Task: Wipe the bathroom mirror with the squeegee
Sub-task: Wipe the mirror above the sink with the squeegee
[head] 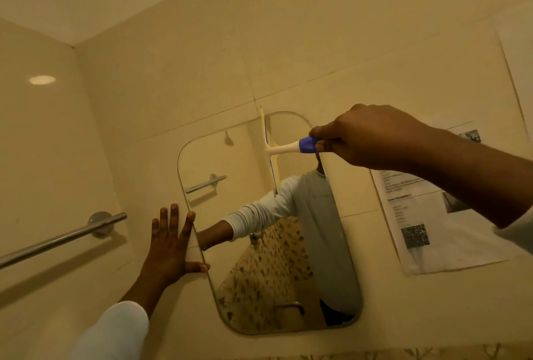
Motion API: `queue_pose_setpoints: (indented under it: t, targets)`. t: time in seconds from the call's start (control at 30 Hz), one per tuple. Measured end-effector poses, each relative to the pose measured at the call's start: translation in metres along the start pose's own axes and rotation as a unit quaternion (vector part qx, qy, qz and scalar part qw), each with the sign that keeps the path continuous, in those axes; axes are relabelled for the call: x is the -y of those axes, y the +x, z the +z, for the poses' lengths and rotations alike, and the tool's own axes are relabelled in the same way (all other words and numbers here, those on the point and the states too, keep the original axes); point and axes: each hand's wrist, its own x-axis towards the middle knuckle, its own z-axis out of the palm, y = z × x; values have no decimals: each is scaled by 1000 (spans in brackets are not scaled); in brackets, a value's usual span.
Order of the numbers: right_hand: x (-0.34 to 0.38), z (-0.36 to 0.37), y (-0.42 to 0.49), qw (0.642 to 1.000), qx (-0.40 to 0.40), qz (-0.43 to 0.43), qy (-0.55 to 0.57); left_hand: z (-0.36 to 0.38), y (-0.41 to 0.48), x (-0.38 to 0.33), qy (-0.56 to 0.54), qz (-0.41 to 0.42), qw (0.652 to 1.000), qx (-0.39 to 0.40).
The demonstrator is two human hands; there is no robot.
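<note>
A squeegee [271, 152] is gripped by its handle in the right hand [366, 137], its blade set upright against the upper part of the bathroom mirror [219, 158]. The left hand [170, 247] is pressed flat, fingers spread, at the mirror's left edge. A towel bar [57, 240] is fixed left of the mirror, a printed notice [427, 224] to its right.

Two hands: the left hand [170, 244] and the right hand [366, 137]. One squeegee [277, 150], gripped by the right hand. One mirror [207, 158], touching the left hand's thumb. One towel bar [57, 240], left of the left hand. One printed sheet [427, 233], under the right forearm.
</note>
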Motion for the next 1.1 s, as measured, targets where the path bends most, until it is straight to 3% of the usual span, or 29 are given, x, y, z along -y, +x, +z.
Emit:
queue_pose_setpoints:
  t: [0.63,1.1]
  targets:
    - [-45,-15,-45,998,29,45,-14,-1,0,1,-5,7,1000,6]
    - [-53,-17,-83,994,21,48,-94,-3,-1,0,2,0,1000,13]
